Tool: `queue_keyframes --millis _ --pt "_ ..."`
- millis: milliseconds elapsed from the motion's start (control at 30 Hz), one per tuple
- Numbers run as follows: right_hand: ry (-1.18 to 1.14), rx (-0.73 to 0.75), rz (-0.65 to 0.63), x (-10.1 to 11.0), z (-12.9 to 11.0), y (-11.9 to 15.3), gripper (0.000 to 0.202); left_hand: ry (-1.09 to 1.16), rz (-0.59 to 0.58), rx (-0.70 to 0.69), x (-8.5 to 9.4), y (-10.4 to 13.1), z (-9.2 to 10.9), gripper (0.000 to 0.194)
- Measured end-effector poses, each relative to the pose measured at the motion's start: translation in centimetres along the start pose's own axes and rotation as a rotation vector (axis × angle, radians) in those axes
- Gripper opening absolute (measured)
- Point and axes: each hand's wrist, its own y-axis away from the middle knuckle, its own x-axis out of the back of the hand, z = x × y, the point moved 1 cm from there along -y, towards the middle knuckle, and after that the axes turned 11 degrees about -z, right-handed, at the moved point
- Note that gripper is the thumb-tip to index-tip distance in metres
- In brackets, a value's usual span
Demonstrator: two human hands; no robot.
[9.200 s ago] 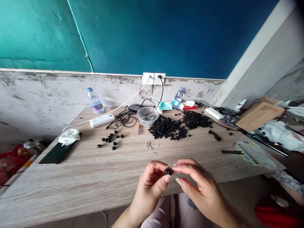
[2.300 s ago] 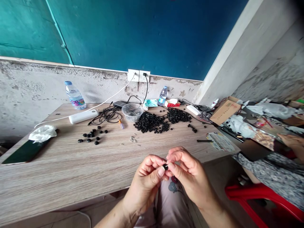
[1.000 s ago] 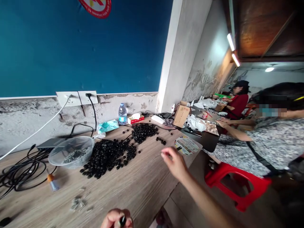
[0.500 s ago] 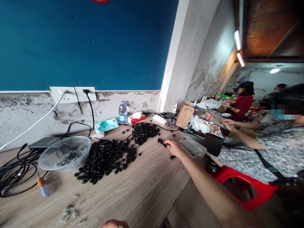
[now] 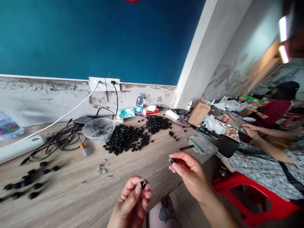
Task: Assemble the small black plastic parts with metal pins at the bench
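Observation:
My left hand [image 5: 134,201] is raised over the table's front edge, thumb and fingers pinching a small black cap [image 5: 142,184] with a bright spot on it. To its right, my right hand [image 5: 187,167] holds another small round black cap [image 5: 173,161] between thumb and fingertips. The two hands are apart. Beyond them a large heap of black caps [image 5: 123,139] and a smaller heap [image 5: 156,124] lie on the wooden table [image 5: 147,164]. A few loose caps [image 5: 175,138] lie beside the right-hand heap. Small metal pieces [image 5: 102,169] lie left of my left hand.
A clear plastic bowl [image 5: 98,129] holds metal parts. Near it lie an orange-and-clear screwdriver [image 5: 84,149] and black cables [image 5: 59,141]. Several black caps [image 5: 25,181] sit at far left. A dark strip [image 5: 186,147] touches a printed card [image 5: 200,144]. A co-worker's arms [image 5: 261,136] are at right.
My right hand has drawn back from the loose caps towards me with a cap in its fingers. My left hand has risen into fuller view, holding a cap. The view has swung left.

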Motion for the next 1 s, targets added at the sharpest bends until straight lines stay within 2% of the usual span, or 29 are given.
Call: queue_keyframes --millis 67,200,367,500,600,767,833,1000 --pt "-0.131 0.030 0.007 -1.9 -0.9 1.9 0.022 0.042 -0.045 0.020 -0.9 0.6 -0.5 0.029" --pt "-0.207 0.060 -0.060 -4.2 -1.6 3.9 0.018 0.074 -0.170 0.021 -1.6 2.2 -1.5 0.021" --pt "-0.055 0.058 -0.103 -6.0 -2.4 6.0 0.018 0.037 -0.267 -0.045 -1.6 4.1 -1.8 0.010" --pt "0.168 0.170 -0.122 -6.8 -3.2 7.0 0.021 0.047 -0.281 -0.068 -1.6 5.2 -1.5 0.010" --pt "0.156 0.200 -0.131 -7.4 -3.3 7.3 0.018 0.098 -0.279 -0.049 -1.3 5.5 -1.5 0.014" --pt "0.086 0.038 -0.065 -8.1 -1.8 7.9 0.017 0.149 -0.238 -0.070 -0.5 5.5 -1.8 0.015" --pt "0.098 0.014 -0.044 -8.1 -1.1 8.0 0.017 0.138 -0.221 -0.070 -0.2 5.5 -1.9 0.015" --pt "0.290 0.180 -0.017 -7.3 0.3 7.9 0.017 0.135 -0.189 -0.056 -0.2 5.2 -2.0 0.018"
